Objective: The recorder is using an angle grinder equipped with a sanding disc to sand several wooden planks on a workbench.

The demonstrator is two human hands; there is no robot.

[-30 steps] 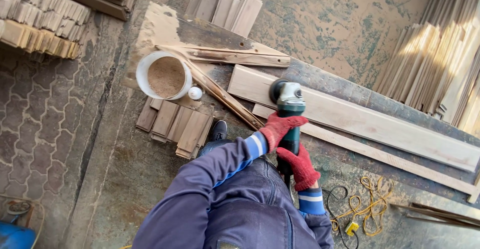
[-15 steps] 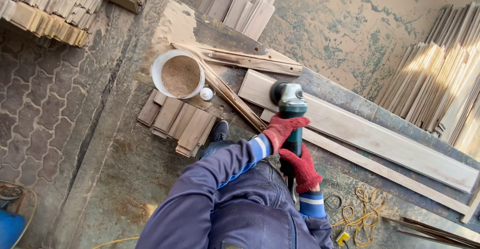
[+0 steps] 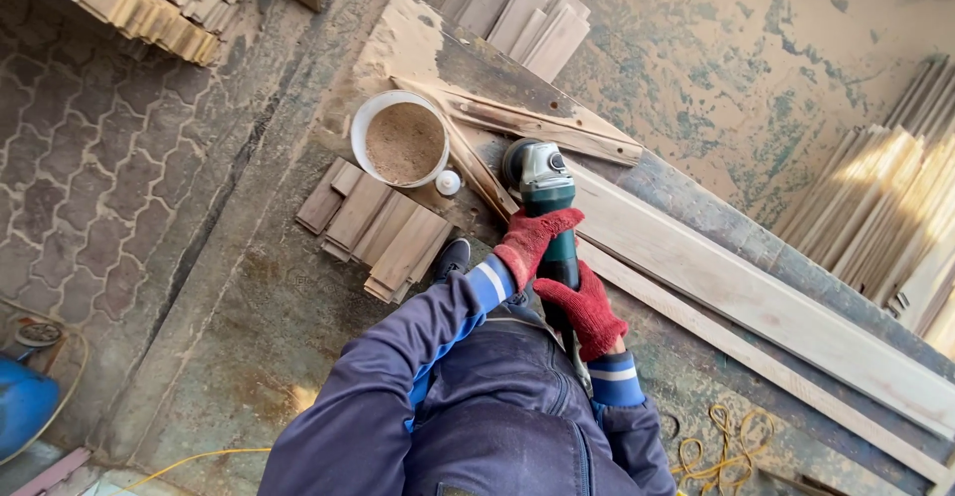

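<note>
I hold a green and grey angle grinder (image 3: 542,183) in both red-gloved hands. My left hand (image 3: 530,241) grips its body near the head. My right hand (image 3: 584,309) wraps the rear of the handle. The grinder's disc rests on the left end of a long pale plank (image 3: 756,302) that lies on a dark workbench (image 3: 686,188). A thinner strip of wood (image 3: 776,372) lies alongside the plank, nearer to me.
A white bucket of sawdust (image 3: 401,140) and a small white cap (image 3: 448,183) sit at the bench's left end, beside rough offcuts (image 3: 517,116). Short boards (image 3: 383,227) lie on the floor. Stacked planks (image 3: 895,207) lean at the right. A yellow cord (image 3: 716,446) lies near my feet.
The grinder has slid left along the plank to its end, and my view has shifted so the bench sits further right.
</note>
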